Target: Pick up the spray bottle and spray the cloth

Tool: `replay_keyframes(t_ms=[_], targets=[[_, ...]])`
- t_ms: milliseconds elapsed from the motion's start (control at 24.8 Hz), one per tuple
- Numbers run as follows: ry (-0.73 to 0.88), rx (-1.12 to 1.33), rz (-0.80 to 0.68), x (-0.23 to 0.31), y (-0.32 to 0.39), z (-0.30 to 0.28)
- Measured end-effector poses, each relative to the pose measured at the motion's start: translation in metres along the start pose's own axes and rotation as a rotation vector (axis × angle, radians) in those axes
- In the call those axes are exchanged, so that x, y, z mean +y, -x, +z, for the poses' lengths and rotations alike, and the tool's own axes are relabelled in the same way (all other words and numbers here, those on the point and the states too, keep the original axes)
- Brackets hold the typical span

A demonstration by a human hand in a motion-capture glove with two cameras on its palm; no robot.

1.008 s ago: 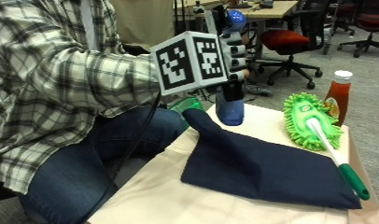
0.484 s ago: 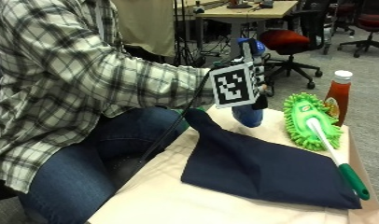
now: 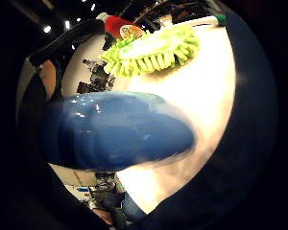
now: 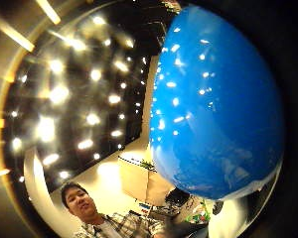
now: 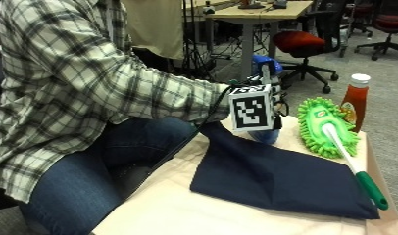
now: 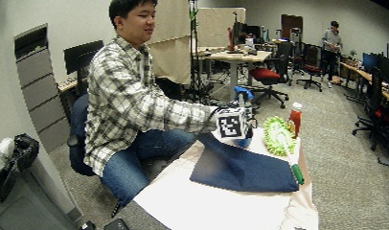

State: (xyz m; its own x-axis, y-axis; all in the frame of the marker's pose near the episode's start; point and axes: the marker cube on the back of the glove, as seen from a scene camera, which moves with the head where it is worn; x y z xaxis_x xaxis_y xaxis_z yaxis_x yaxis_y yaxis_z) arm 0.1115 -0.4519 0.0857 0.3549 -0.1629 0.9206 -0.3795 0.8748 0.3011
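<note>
Outside view: one spray bottle [image 5: 267,66], one cloth [image 5: 277,178], one duster [image 5: 326,128].

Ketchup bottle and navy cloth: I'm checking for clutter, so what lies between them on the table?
In the outside view, the green duster mop lies between the ketchup bottle and the navy cloth, with its handle's green end resting on the cloth's edge.

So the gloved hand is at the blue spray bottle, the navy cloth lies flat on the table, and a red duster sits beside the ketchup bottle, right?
Not quite: the duster is bright green, not red, as the outside view shows. The rest holds: hand at the spray bottle, cloth flat on the table, duster beside the ketchup bottle.
</note>
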Motion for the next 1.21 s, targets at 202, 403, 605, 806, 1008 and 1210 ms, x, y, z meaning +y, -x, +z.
replay_keyframes(t_ms=[202,403,605,806,1008,1210], targets=[[0.027,-0.024,-0.007,0.001,-0.005,-0.002],[0.105,0.054,-0.016,0.006,-0.008,-0.004],[0.174,0.159,-0.037,0.013,-0.008,-0.022],[0.241,0.278,-0.064,0.023,-0.002,-0.047],[0.269,0.508,-0.114,0.040,-0.001,-0.084],[0.321,0.844,-0.113,0.071,0.009,-0.121]])
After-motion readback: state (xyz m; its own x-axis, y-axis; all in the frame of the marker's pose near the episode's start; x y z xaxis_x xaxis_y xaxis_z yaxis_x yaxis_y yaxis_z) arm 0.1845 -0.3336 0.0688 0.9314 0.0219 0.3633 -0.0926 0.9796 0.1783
